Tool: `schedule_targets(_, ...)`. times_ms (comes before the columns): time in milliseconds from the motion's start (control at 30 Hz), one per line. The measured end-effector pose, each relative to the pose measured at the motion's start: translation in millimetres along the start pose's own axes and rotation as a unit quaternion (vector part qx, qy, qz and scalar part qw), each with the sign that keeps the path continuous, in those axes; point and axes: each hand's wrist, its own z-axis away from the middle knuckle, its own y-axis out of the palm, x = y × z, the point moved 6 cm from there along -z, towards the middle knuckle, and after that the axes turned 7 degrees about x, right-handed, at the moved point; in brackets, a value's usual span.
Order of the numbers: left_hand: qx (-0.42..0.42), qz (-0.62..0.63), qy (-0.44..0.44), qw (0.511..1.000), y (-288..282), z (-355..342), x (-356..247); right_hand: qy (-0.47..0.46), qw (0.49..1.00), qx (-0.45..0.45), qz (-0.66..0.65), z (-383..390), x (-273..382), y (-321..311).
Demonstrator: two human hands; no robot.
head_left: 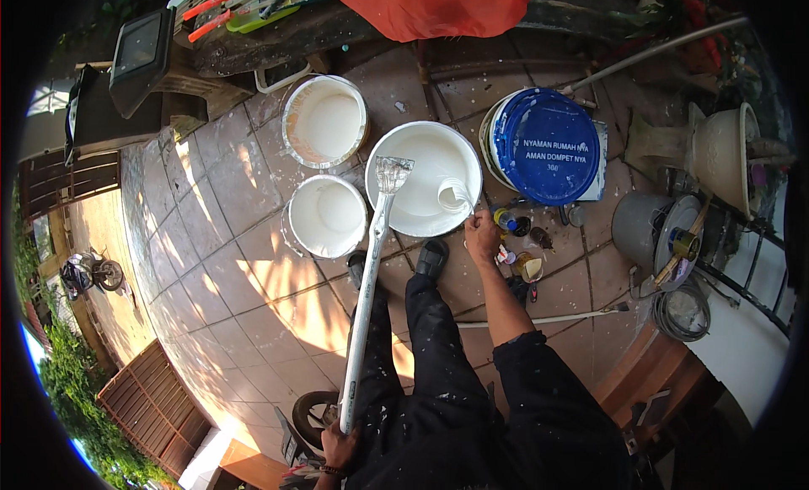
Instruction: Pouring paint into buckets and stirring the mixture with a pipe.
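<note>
Centrally, a large round white plastic bucket [438, 144] of white paint stands on the brown tiled floor [211, 271]. Just to its left sits a smaller round white bucket [324, 212], and beyond that one, on the large bucket's far left, a round white tub with a tan-streaked rim [327, 123]. Right of the large bucket is a white pail under a round blue lid [548, 144]; nearer the person, on its right, small bottles [506, 221] crowd the space beside the right forearm. Two black shoes [433, 258] stand close to its near side.

The left hand [340, 446], low and well apart from the large bucket, has its grip wrapped around a long pale pole [364, 313], whose flat paint-coated brush head [393, 174] overlaps the bucket's left part. The right arm stretches forward, its hand [482, 235] at the bucket's near-right rim, grip closed on a small white dipper [452, 195] tilted within the bucket's outline.
</note>
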Motion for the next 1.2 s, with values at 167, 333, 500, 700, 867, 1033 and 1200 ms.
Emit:
schedule_targets(167, 0.009, 0.037, -0.004, 0.999, 3.8, -1.6, 8.8, 0.033, 0.998, -0.004, -0.052, 8.2, 1.1, -2.1)
schedule_targets(333, 0.005, 0.088, 0.013, 0.996, 6.0, -4.8, 13.9, 0.016, 0.997, -0.023, -0.065, 10.0, 10.1, 0.6)
schedule_targets(500, -0.007, 0.101, 0.016, 0.995, 6.7, -12.6, 32.1, 0.046, 0.987, -0.005, -0.154, 1.7, 23.4, 13.1)
schedule_targets(700, -0.004, 0.052, 0.023, 0.998, -0.3, -27.4, 49.2, 0.015, 1.0, 0.019, 0.01, -8.5, 46.6, 29.6)
schedule_targets(867, 0.023, 0.079, -0.014, 0.997, -25.8, -30.3, 45.0, 0.018, 0.999, 0.01, 0.027, -8.1, 54.4, 35.3)
schedule_targets(1033, 0.012, 0.149, 0.021, 0.989, -48.2, -44.5, 67.3, -0.006, 0.997, -0.017, -0.072, 17.8, 61.5, 24.2)
schedule_targets(1200, -0.034, 0.306, 0.081, 0.948, -77.1, -44.8, 82.9, 0.028, 0.961, 0.031, -0.273, 75.5, 115.7, 19.3)
